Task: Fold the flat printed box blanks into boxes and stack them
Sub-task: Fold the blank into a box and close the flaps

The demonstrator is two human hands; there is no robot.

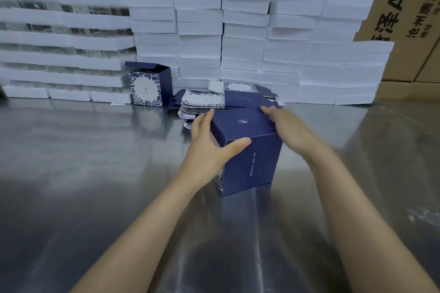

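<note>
Box [252, 164] between left hand [209, 147], right hand [291, 126]; second box [146, 88] behind.

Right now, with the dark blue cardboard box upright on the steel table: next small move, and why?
Probably lift the dark blue cardboard box toward the open-lidded blue floral box at back left: its top looks closed, left hand grips its corner, right hand touches its right edge.
</note>
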